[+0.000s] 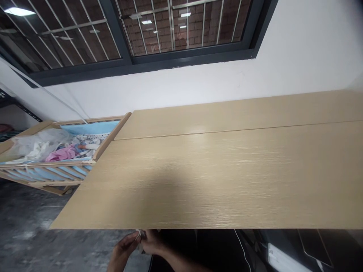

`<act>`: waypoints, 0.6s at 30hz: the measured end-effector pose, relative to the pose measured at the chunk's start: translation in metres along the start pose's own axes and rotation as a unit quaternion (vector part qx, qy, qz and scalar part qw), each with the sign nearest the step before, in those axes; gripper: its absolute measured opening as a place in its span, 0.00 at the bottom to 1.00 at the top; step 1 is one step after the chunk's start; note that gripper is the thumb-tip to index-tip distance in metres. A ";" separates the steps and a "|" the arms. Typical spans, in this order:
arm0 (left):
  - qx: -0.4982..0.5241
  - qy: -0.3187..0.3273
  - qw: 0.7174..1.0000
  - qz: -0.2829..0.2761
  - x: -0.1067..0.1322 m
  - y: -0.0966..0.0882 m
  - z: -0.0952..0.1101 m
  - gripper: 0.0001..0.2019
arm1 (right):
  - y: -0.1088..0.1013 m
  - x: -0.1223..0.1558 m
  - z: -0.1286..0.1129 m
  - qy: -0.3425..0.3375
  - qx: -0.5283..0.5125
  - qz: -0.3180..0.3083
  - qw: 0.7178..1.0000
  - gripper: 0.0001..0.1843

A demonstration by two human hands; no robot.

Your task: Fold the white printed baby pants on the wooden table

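Just below the front edge of a wooden tabletop (215, 181), my two hands are close together. My left hand (124, 247) is closed, with thumb and fingers pinching a small white cord-like loop (138, 232). Against it, my right hand (153, 242) is also closed, its fingers curled around something small that I cannot make out. The table edge and the fingers hide part of what is held.
A wooden crib (109, 139) with clothes and a plastic bag (39, 143) stands at the table's left end. A barred window (181, 26) is behind. Below the table at right are a white power strip (283, 258) and a thin white cable (241, 247).
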State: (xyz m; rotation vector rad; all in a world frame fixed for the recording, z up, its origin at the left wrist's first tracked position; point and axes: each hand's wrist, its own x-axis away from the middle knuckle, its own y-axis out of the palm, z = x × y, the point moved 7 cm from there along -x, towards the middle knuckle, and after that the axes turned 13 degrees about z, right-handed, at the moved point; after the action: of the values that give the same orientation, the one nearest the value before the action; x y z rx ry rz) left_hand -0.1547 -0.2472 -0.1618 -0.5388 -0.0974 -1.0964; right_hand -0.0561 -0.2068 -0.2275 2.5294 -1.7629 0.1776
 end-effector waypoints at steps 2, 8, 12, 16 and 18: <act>0.012 -0.008 1.000 -0.005 -0.001 0.001 -0.002 0.29 | 0.001 -0.001 0.006 0.007 0.011 0.009 1.000 0.28; 0.016 -0.001 1.000 -0.002 0.000 0.003 -0.001 0.27 | 0.000 0.002 0.003 0.019 0.013 0.017 1.000 0.28; 0.006 0.004 1.000 -0.003 0.000 0.004 0.002 0.27 | -0.005 0.005 -0.007 0.031 0.006 0.012 0.999 0.30; 0.024 0.000 0.999 -0.031 -0.001 0.007 0.003 0.27 | -0.006 0.006 -0.008 0.042 0.008 0.013 0.999 0.30; 0.033 -0.007 0.998 -0.048 0.000 0.007 0.003 0.27 | -0.005 0.005 -0.004 0.049 0.013 0.012 0.999 0.28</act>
State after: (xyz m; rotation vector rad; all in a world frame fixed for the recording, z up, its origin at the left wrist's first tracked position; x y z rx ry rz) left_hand -0.1479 -0.2434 -0.1621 -0.4858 -0.1731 -1.1797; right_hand -0.0498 -0.2097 -0.2231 2.4720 -1.7674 0.3220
